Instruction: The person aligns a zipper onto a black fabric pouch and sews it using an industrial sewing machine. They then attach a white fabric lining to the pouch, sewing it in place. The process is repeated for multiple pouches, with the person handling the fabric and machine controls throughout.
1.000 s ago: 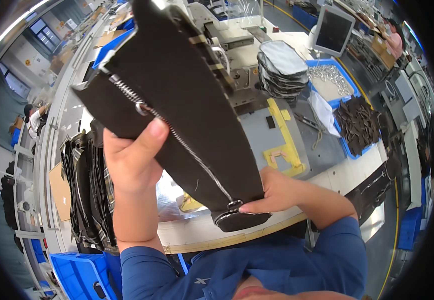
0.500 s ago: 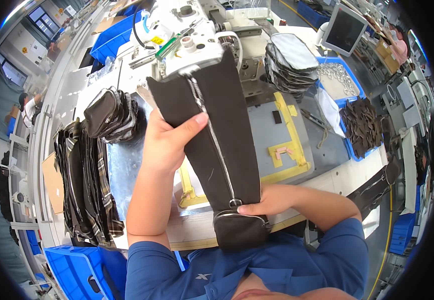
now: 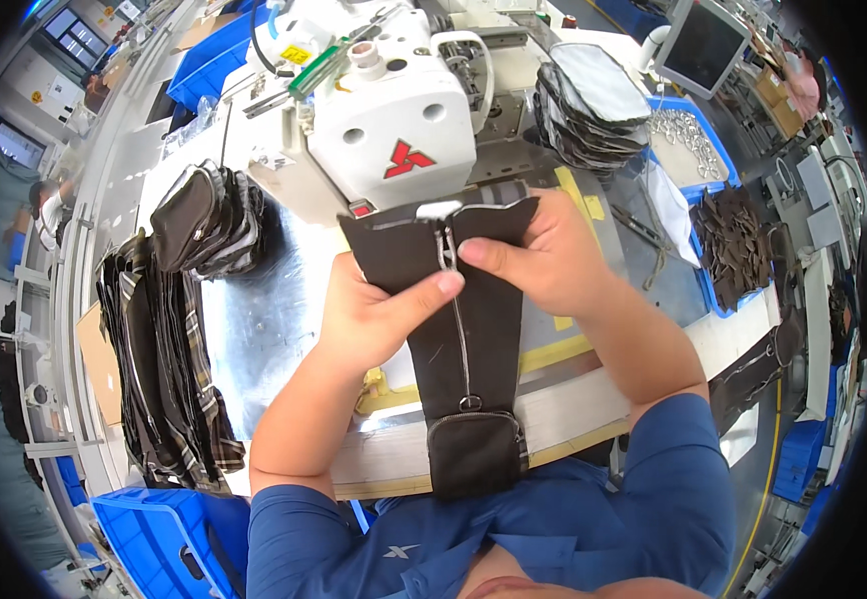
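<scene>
We have both hands clamped on the dark fabric piece (image 3: 488, 344): left hand (image 3: 365, 317) left of the zipper (image 3: 461, 349), right hand (image 3: 561, 258) right of it. Piece is near the sewing machine (image 3: 393, 130), lower end overlapping the bench (image 3: 578, 397) front edge.

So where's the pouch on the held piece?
In the head view, the pouch is low centre, just below the metal ring, overlapping the table's near edge.

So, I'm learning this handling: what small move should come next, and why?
Perhaps smooth the zip flat near its upper end: the left hand and right hand hold the dark fabric piece there, both thumbs close to it.
</scene>
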A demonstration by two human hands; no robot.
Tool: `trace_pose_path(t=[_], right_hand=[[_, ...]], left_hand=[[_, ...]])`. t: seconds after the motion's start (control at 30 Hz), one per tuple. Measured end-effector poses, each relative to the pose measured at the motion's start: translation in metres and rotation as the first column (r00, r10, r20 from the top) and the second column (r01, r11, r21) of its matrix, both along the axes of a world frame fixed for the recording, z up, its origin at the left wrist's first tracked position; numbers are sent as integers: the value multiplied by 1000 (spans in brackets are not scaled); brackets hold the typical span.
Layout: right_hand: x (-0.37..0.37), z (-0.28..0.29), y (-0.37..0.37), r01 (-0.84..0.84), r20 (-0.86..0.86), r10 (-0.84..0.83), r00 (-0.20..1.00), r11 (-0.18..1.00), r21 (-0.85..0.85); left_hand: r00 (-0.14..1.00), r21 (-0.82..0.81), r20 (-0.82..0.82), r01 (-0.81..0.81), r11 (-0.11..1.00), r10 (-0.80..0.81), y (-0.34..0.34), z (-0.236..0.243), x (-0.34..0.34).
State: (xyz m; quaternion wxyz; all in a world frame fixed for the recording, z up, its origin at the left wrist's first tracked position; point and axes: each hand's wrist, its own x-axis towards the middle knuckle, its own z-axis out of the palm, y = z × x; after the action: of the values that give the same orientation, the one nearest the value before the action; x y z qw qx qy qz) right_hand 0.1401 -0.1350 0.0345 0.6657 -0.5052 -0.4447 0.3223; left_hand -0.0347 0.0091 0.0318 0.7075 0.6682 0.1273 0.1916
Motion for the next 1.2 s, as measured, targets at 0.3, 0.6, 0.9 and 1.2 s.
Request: trace_pose_path(t=[0.3,0.6,0.9,1.2], right_hand=[[9,14,-22,-82,212,111,971,986,-144],[11,36,-49,-185,36,191,981,974,-134],[1,34,-43,-108,90,130,987,971,-212],[-2,26,-36,-55,305,99,947,987,-149]], left_hand=[[994,77,106,21,997,-29,-10,1,-3],[964,738,176,3,675,-197,-13,-8,-7],[940,872,249,-112,477,-233,-28,8,-5],[792,798,602,-601,46,-96,-30,-4,-21]])
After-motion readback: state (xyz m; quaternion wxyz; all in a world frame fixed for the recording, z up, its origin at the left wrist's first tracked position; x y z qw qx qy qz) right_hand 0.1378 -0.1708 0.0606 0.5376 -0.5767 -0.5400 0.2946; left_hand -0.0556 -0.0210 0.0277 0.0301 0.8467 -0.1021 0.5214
